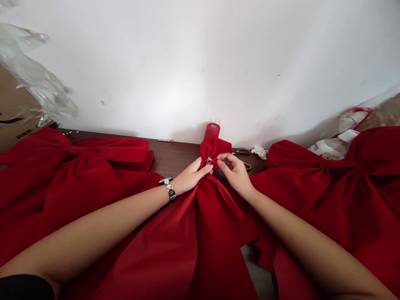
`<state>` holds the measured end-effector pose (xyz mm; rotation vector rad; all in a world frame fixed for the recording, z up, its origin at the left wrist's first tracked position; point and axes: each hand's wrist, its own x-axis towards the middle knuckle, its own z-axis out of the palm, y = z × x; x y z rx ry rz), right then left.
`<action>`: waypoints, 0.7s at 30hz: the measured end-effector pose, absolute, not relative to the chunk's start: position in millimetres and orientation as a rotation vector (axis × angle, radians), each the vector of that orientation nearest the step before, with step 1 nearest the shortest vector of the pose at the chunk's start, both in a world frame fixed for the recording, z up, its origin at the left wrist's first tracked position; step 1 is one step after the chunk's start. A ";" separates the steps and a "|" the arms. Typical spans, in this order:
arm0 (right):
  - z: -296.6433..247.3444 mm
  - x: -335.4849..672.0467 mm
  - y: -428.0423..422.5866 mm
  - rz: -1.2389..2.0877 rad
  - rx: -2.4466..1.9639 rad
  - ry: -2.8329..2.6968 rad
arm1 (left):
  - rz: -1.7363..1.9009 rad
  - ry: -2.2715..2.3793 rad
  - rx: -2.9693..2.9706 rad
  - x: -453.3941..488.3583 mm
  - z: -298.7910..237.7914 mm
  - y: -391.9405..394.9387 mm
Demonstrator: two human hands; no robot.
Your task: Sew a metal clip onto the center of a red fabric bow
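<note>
A large piece of red fabric (pixel 200 233) lies gathered in front of me on a dark wooden table (pixel 170 156). My left hand (pixel 192 175), with a watch on its wrist, pinches the gathered neck of the fabric, where a small metal clip or pin (pixel 208 160) glints. My right hand (pixel 234 171) pinches the same spot from the right, fingertips nearly touching those of the left hand. Behind the gather stands a red thread spool (pixel 211 130) with pins stuck in its top.
Finished red fabric bows lie at left (pixel 78 158) and right (pixel 328 175). Scissors (pixel 242 152) and a white scrap (pixel 259 152) rest behind my right hand. A plastic bottle (pixel 334 146) lies at right, a cardboard box (pixel 15 112) and clear plastic wrap (pixel 37 79) at left. A white wall backs the table.
</note>
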<state>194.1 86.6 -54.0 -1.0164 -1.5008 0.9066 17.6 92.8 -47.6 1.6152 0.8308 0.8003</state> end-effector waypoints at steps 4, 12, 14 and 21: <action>-60.0 196.4 87.3 1.041 -0.989 -1.479 | 0.806 0.844 1.644 16.5 -45.9 93.7; -64.3 196.7 84.1 0.973 -0.932 -1.605 | 0.804 0.840 1.684 11.3 -48.8 93.7; -64.8 195.4 84.3 0.964 -0.921 -1.606 | 0.802 0.834 1.676 10.9 -49.3 93.5; -63.9 194.4 85.7 0.951 -0.922 -1.588 | 0.812 0.870 1.725 10.3 -48.1 91.6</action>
